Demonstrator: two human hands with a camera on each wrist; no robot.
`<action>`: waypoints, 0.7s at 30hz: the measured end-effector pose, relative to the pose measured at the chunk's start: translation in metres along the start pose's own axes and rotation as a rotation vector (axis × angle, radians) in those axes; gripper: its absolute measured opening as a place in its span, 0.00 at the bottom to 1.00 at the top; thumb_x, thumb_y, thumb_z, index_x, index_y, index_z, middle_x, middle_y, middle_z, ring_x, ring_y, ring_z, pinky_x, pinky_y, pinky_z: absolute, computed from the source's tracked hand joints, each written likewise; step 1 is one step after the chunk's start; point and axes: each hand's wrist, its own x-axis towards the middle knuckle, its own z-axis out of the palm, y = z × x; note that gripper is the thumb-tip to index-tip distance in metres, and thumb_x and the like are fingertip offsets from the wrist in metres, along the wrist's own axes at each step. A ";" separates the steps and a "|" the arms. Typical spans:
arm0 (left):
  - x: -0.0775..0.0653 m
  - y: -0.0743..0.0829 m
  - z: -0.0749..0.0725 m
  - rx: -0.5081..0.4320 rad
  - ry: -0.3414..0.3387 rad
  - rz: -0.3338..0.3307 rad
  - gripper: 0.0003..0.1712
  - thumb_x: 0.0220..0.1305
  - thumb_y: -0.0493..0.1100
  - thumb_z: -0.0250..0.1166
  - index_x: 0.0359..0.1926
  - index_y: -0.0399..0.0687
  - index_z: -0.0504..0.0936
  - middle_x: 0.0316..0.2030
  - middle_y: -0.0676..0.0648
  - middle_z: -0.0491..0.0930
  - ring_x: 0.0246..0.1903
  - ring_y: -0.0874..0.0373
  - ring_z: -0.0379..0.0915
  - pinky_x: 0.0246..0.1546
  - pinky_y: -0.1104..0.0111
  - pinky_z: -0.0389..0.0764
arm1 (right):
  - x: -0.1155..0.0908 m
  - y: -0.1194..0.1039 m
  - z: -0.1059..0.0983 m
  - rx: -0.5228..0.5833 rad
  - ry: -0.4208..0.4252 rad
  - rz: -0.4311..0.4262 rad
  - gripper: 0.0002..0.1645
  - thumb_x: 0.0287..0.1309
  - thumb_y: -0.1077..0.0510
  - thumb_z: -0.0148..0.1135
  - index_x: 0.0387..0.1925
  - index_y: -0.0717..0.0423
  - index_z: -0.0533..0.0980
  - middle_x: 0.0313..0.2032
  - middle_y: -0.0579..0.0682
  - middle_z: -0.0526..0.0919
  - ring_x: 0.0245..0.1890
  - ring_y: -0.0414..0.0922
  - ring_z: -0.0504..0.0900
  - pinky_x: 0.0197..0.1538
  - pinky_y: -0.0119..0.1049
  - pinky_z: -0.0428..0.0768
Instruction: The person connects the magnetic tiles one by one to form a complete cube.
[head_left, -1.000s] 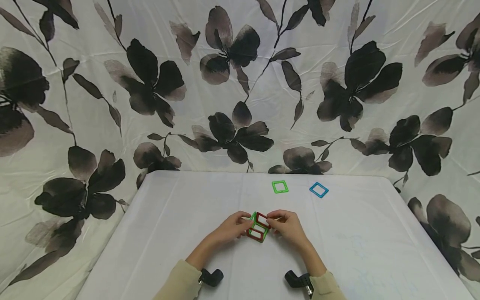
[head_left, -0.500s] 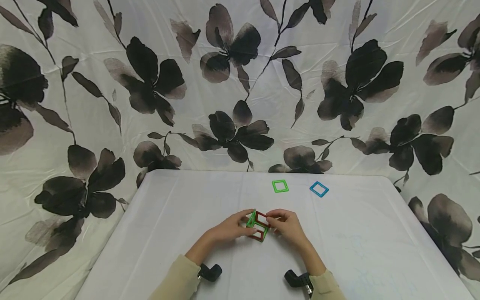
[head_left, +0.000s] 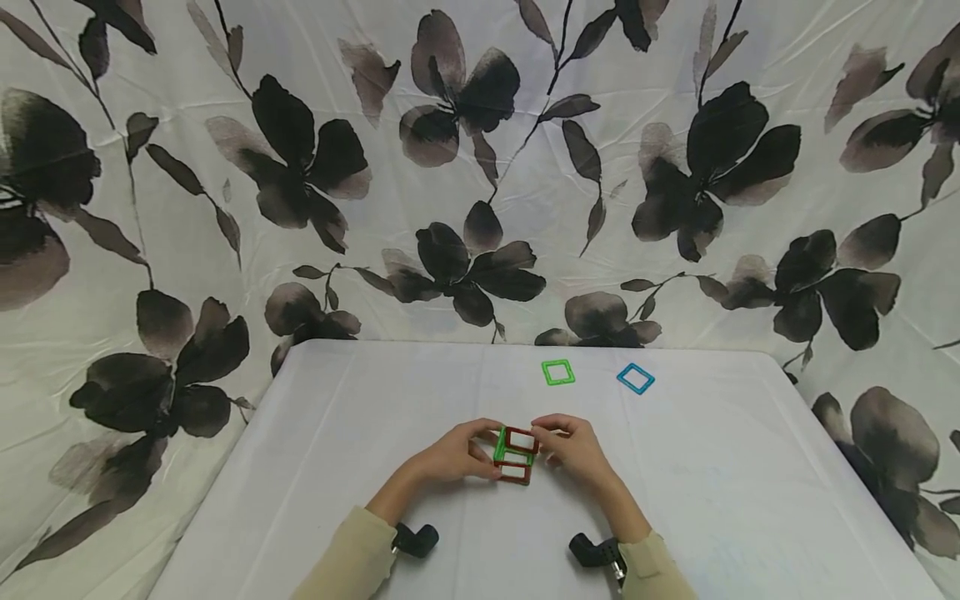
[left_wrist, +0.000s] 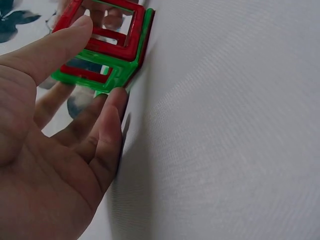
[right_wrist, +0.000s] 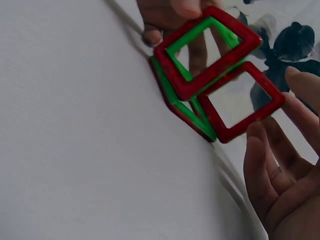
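Note:
A partly built box of red and green magnetic tiles (head_left: pixel 498 452), all open square frames, stands on the table between my hands. My left hand (head_left: pixel 452 456) holds its left side. In the left wrist view, the thumb lies over a red tile (left_wrist: pixel 107 49), while fingers reach under and behind a green tile (left_wrist: pixel 120 75). On the other side, my right hand (head_left: pixel 579 458) pinches the outer edge of the rear red tile (right_wrist: pixel 265 85) with its fingertips. Another red tile (right_wrist: pixel 175 75) forms the side towards the left hand, and a green one (right_wrist: pixel 192 117) lies at the bottom.
Farther back on the white table (head_left: pixel 360 400) lie a loose green tile (head_left: pixel 558 383) and a blue tile (head_left: pixel 636 392), apart from each other. A floral cloth (head_left: pixel 480 183) hangs behind the table. Black wrist mounts (head_left: pixel 416 542) sit on both forearms.
The tile box has turned slightly, so its red faces now point more towards the head camera. My left thumb has moved down and left along it; the right hand keeps its grip.

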 end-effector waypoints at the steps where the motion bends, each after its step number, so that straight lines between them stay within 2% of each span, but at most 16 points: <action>1: 0.000 0.000 0.000 0.002 0.002 0.001 0.39 0.54 0.36 0.74 0.66 0.45 0.69 0.52 0.43 0.74 0.39 0.53 0.81 0.36 0.65 0.80 | 0.004 0.005 -0.002 -0.006 0.029 0.013 0.20 0.61 0.52 0.66 0.47 0.64 0.81 0.38 0.57 0.83 0.31 0.52 0.82 0.27 0.37 0.80; 2: 0.000 -0.001 0.001 0.001 0.006 -0.002 0.39 0.53 0.36 0.75 0.65 0.46 0.69 0.51 0.43 0.74 0.39 0.54 0.81 0.37 0.65 0.80 | 0.007 0.008 -0.005 -0.015 0.059 0.028 0.21 0.61 0.51 0.67 0.47 0.63 0.81 0.38 0.56 0.83 0.29 0.49 0.82 0.27 0.36 0.79; 7: -0.001 -0.003 0.002 -0.020 0.013 -0.010 0.39 0.52 0.35 0.75 0.65 0.45 0.69 0.51 0.43 0.74 0.39 0.53 0.80 0.37 0.65 0.80 | 0.020 0.010 -0.024 -0.038 0.146 0.062 0.19 0.61 0.52 0.67 0.45 0.63 0.82 0.37 0.58 0.82 0.27 0.47 0.80 0.27 0.35 0.79; 17: -0.002 -0.003 0.002 -0.029 0.049 -0.013 0.39 0.50 0.34 0.76 0.63 0.44 0.71 0.50 0.44 0.75 0.40 0.53 0.79 0.36 0.64 0.80 | 0.048 0.009 -0.057 -0.086 0.149 0.048 0.21 0.61 0.52 0.67 0.49 0.63 0.80 0.40 0.61 0.81 0.29 0.49 0.80 0.30 0.37 0.80; 21: -0.002 -0.005 0.003 -0.034 0.049 -0.016 0.39 0.50 0.34 0.76 0.63 0.44 0.71 0.50 0.44 0.75 0.39 0.53 0.79 0.36 0.64 0.80 | 0.059 0.014 -0.070 -0.071 0.164 0.072 0.22 0.60 0.52 0.68 0.50 0.63 0.80 0.39 0.56 0.82 0.29 0.46 0.79 0.29 0.36 0.79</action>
